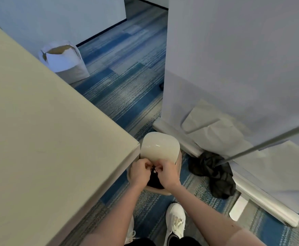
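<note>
- Table point(38, 130) fills the left side; its corner overhangs the bin.
- Partition point(233, 59) stands to the right on blue striped carpet point(127, 82).
- White bag point(65, 63) sits open by the far wall.
- Black cloth point(214, 174) lies crumpled at the partition's foot.
- Bin point(160, 190) stands on the floor between table and cloth, with its pale lid point(160, 146) tipped up.
- Liner point(154, 181), black, sits in the bin's mouth.
- Left hand point(140, 173) and right hand point(166, 172) meet over the bin, fingers curled, both pinching the liner's top edge.
- A pale speck shows between the fingertips, too small to identify.
</note>
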The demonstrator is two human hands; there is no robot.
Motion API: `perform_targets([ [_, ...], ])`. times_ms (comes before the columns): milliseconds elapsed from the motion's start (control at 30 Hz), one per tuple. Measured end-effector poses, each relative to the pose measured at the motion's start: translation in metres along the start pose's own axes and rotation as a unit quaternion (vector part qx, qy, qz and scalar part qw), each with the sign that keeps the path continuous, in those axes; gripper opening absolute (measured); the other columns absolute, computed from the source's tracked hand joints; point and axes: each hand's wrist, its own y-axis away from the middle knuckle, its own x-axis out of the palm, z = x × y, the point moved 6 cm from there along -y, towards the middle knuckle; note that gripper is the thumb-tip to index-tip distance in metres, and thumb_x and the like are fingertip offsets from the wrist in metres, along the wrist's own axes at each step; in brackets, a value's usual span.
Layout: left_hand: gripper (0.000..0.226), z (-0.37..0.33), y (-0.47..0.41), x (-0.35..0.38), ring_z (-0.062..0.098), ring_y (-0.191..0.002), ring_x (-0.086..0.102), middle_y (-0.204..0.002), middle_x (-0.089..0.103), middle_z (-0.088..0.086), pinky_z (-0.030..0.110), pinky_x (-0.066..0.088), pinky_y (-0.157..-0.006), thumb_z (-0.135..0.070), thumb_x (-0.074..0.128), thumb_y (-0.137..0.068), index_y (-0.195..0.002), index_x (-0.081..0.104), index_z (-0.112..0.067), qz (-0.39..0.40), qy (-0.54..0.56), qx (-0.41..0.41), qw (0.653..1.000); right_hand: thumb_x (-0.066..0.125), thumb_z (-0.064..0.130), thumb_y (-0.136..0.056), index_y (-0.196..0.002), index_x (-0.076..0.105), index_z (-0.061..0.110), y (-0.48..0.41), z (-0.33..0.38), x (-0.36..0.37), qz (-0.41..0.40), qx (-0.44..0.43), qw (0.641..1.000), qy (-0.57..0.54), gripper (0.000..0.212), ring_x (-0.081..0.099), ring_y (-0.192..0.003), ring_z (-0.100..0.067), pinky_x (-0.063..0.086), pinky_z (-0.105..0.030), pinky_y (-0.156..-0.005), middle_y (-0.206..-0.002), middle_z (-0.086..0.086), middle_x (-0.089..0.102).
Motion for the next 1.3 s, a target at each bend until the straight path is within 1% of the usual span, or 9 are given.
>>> perform_targets([
  [267, 0.025, -0.003, -0.004, -0.001, 0.016, -0.086, 0.063, -0.091, 0.072, -0.004, 0.037, 0.055, -0.078, -0.008, 0.051, -0.088, -0.089, 0.072, -0.021, 0.024, -0.079, 0.088, 0.993, 0.044, 0.001, -0.088, -0.104, 0.066, 0.017, 0.002, -0.001, -0.001, -0.005, -0.034, 0.997, 0.074, 0.031, 0.062, -0.094, -0.022, 0.048, -0.032, -0.077, -0.100, 0.000, 0.070],
  [467, 0.014, -0.013, -0.004, -0.003, 0.017, -0.082, 0.061, -0.095, 0.067, 0.001, 0.035, 0.053, -0.075, -0.009, 0.050, -0.088, -0.089, 0.063, -0.014, 0.032, -0.138, 0.154, 0.978, 0.047, 0.007, -0.090, -0.097, 0.059, 0.012, 0.004, 0.004, 0.001, -0.004, -0.068, 0.991, 0.118, 0.015, 0.060, -0.088, -0.030, 0.046, -0.036, -0.070, -0.113, -0.002, 0.058],
  [667, 0.027, -0.018, 0.003, -0.002, 0.023, -0.101, 0.061, -0.115, 0.060, 0.001, 0.037, 0.050, -0.085, -0.005, 0.052, -0.088, -0.109, 0.064, -0.016, 0.033, -0.208, 0.183, 0.960, 0.046, 0.003, -0.087, -0.103, 0.058, 0.013, 0.009, 0.012, -0.003, 0.012, -0.089, 0.985, 0.148, 0.023, 0.058, -0.098, -0.027, 0.048, -0.038, -0.077, -0.115, -0.002, 0.058],
  [733, 0.023, -0.021, 0.006, -0.003, 0.022, -0.100, 0.060, -0.115, 0.058, 0.001, 0.036, 0.051, -0.085, -0.004, 0.053, -0.087, -0.104, 0.064, -0.015, 0.036, -0.211, 0.178, 0.960, 0.047, 0.000, -0.086, -0.104, 0.057, 0.011, 0.013, 0.012, -0.003, 0.019, -0.085, 0.987, 0.132, 0.023, 0.058, -0.094, -0.030, 0.046, -0.037, -0.075, -0.118, -0.002, 0.051],
  [833, 0.012, -0.029, 0.011, -0.012, 0.018, -0.087, 0.062, -0.102, 0.065, 0.002, 0.037, 0.055, -0.078, -0.013, 0.051, -0.091, -0.092, 0.062, -0.017, 0.027, -0.215, 0.168, 0.962, 0.043, 0.012, -0.095, -0.104, 0.054, 0.015, 0.017, 0.019, -0.013, 0.006, -0.073, 0.988, 0.138, 0.015, 0.062, -0.090, -0.028, 0.044, -0.035, -0.069, -0.107, -0.003, 0.063],
  [933, 0.010, -0.046, 0.022, -0.033, 0.021, -0.088, 0.062, -0.102, 0.064, 0.003, 0.038, 0.055, -0.076, -0.018, 0.049, -0.093, -0.097, 0.059, -0.016, -0.009, -0.221, 0.161, 0.962, 0.037, 0.024, -0.100, -0.107, 0.054, 0.017, 0.028, 0.032, -0.041, -0.048, -0.068, 0.989, 0.124, 0.019, 0.064, -0.085, -0.025, 0.036, -0.030, -0.060, -0.095, -0.003, 0.067],
  [1067, 0.014, -0.094, 0.056, -0.068, 0.016, -0.089, 0.060, -0.112, 0.053, -0.007, 0.031, 0.050, -0.073, -0.016, 0.052, -0.094, -0.103, 0.058, -0.023, -0.060, -0.158, 0.177, 0.970, 0.049, 0.021, -0.095, -0.112, 0.056, 0.021, 0.052, 0.056, -0.104, -0.179, -0.061, 0.982, -0.008, 0.018, 0.056, -0.085, -0.013, 0.040, -0.024, -0.067, -0.102, 0.005, 0.052],
  [1200, 0.008, -0.175, 0.121, -0.102, 0.018, -0.085, 0.061, -0.094, 0.065, 0.001, 0.029, 0.046, -0.072, -0.017, 0.058, -0.091, -0.093, 0.063, -0.011, -0.058, 0.017, 0.235, 0.970, 0.060, 0.001, -0.085, -0.105, 0.054, 0.015, 0.090, 0.088, -0.202, -0.315, -0.037, 0.931, -0.178, 0.025, 0.049, -0.075, -0.013, 0.038, -0.023, -0.071, -0.103, -0.002, 0.042],
  [1300, 0.016, -0.230, 0.187, -0.135, 0.028, -0.082, 0.063, -0.089, 0.068, 0.012, 0.034, 0.044, -0.068, -0.022, 0.056, -0.094, -0.092, 0.058, -0.006, -0.074, 0.041, 0.282, 0.956, 0.061, -0.003, -0.083, -0.093, 0.056, 0.013, 0.130, 0.120, -0.270, -0.389, -0.062, 0.891, -0.224, 0.019, 0.055, -0.076, -0.022, 0.042, -0.024, -0.071, -0.097, -0.010, 0.057],
])
